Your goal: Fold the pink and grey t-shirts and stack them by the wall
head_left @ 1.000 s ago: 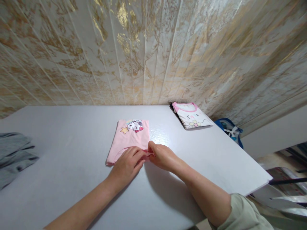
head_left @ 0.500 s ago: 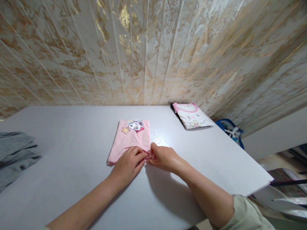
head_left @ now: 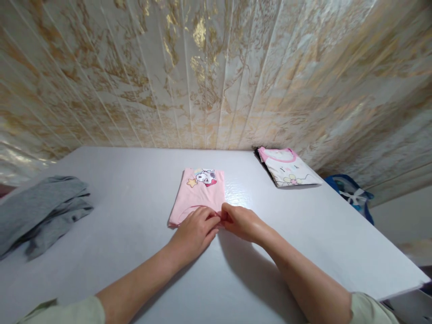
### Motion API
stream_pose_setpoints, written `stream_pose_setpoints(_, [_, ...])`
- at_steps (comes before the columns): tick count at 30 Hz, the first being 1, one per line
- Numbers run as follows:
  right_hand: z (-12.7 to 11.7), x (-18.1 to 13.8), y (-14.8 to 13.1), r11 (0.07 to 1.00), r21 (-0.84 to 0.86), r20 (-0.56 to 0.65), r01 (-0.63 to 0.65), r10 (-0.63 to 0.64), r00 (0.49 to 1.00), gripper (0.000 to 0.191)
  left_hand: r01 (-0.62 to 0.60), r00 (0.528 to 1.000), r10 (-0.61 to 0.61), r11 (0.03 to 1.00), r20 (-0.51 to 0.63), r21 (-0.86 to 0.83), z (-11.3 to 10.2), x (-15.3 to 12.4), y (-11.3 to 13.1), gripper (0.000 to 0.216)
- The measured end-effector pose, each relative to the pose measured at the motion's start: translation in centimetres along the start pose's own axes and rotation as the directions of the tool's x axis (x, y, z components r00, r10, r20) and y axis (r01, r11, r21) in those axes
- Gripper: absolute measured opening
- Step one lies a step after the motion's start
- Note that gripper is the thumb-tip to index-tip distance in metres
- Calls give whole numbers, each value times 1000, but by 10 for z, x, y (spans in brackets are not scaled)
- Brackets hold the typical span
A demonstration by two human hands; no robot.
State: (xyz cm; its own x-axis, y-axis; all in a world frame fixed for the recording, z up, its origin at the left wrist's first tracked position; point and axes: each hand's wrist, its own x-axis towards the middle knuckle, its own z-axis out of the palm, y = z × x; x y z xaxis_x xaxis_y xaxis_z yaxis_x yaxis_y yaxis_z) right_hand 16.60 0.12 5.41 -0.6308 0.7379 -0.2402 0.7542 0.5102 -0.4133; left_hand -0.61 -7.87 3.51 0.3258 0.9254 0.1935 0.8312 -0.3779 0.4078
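Note:
A pink T-shirt (head_left: 205, 194), folded into a flat rectangle, lies on the white table with its neckline toward me. A cartoon dog and a yellow star are printed near its far edge. My right hand (head_left: 241, 221) pinches the shirt's near right corner between thumb and bent fingers. Close beside it, my left hand (head_left: 195, 228) rests over the near edge by the neckline, its fingertips closed on the cloth at the same corner. The bit of fabric between the two hands is mostly covered by my fingers.
On the white table (head_left: 131, 180), a crumpled grey garment (head_left: 43, 202) lies at the left. A folded white shirt with pink trim (head_left: 286, 168) sits at the back right on something dark. Past the right edge is a blue bag (head_left: 351, 193). A gold-patterned curtain (head_left: 202, 90) hangs behind.
My view has swung left, so the shirts appear farther right and more of the grey garment shows. Both hands stay at the pink T-shirt's near right corner, with the fingers slightly shifted.

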Motion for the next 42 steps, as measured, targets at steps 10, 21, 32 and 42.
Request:
stream_pose_setpoints(10, [1, 10, 3, 985, -24, -289, 170, -169, 942, 1, 126, 992, -125, 971, -17, 205, -17, -15, -22, 35])
stream_pose_setpoints(21, [7, -5, -21, 834, 95, -226, 544, -515, 827, 21, 309, 946, -205, 805, -251, 506, -57, -13, -92, 30])
stream_pose_setpoints(32, [1, 7, 2, 990, -115, -259, 77, -105, 960, 19, 642, 762, -638, 723, -112, 254, -49, 0, -97, 28])
stream_pose_setpoints(42, [6, -1, -11, 946, 79, -353, 315, -269, 896, 25, 546, 828, -462, 792, -318, 272, -57, 32, -118, 23])
